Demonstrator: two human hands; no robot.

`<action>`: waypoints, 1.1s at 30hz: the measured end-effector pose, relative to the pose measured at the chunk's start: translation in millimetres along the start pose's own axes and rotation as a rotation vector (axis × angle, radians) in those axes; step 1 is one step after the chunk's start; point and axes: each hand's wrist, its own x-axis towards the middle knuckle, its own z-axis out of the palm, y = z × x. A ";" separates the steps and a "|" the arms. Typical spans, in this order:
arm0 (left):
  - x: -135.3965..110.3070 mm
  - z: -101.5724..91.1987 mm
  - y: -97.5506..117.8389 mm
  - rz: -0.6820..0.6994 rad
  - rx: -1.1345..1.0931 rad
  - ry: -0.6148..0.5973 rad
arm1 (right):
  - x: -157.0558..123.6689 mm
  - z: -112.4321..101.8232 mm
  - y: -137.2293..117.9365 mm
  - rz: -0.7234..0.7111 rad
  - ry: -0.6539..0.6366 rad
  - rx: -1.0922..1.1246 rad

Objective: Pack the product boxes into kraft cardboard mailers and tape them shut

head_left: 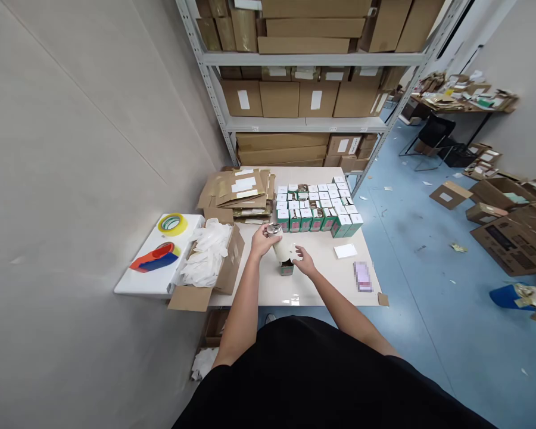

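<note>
My left hand (262,241) is closed around a cream-coloured can (282,249) with a shiny metal top, tilted above the table. Under its lower end stands a small green box (286,270) with an open top. My right hand (304,261) is at the right of the can and box, thumb and fingers apart; whether a fingertip touches the box flap is hard to see. Beyond my hands, several green-and-white boxes (318,208) stand in close rows, a few with open tops. To their front right lies a white card or flat box (345,251).
Flattened cardboard (241,187) is piled at the table's back left. A carton of white plastic bags (208,253) sits at the left, beside a white surface with tape rolls (173,224) and a red-blue tape dispenser (156,258). Shelving (304,124) with cartons rises behind. A blurred purple item (362,277) lies right.
</note>
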 end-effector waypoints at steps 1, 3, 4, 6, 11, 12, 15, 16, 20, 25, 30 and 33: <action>-1.4 0.2 -5.7 0.004 -0.007 0.018 | 0.6 6.4 9.4 0.033 0.036 -0.063; -4.4 3.1 -15.5 0.007 -0.047 0.046 | 1.6 19.4 24.0 0.079 0.077 -0.138; -5.7 5.5 -19.7 0.003 -0.075 0.061 | 2.3 25.1 29.1 0.097 0.096 -0.156; -7.8 11.0 -27.5 -0.010 -0.132 0.090 | 4.6 33.2 35.9 0.114 0.132 -0.167; -9.9 20.9 -47.0 -0.048 -0.168 0.085 | 11.3 37.6 41.4 0.144 0.157 -0.082; -10.4 21.2 -51.2 -0.056 -0.165 0.081 | 11.8 37.7 41.9 0.157 0.158 -0.070; -12.7 17.2 -64.2 -0.064 -0.161 0.077 | 10.7 38.6 43.8 0.186 0.152 -0.022; -13.7 14.6 -68.3 -0.063 -0.152 0.074 | 9.8 38.9 44.4 0.202 0.147 0.020; -17.3 4.2 -81.3 -0.061 -0.057 0.023 | 6.7 38.5 45.0 0.274 0.143 0.207; -23.0 8.2 -93.1 -0.057 0.183 -0.068 | 3.3 39.9 41.5 0.271 0.153 0.244; -33.0 25.7 -114.3 -0.049 0.518 -0.140 | 0.2 40.4 37.9 0.283 0.178 0.236; -38.0 32.2 -128.1 -0.102 0.640 -0.208 | -1.7 38.1 37.5 0.314 0.215 0.255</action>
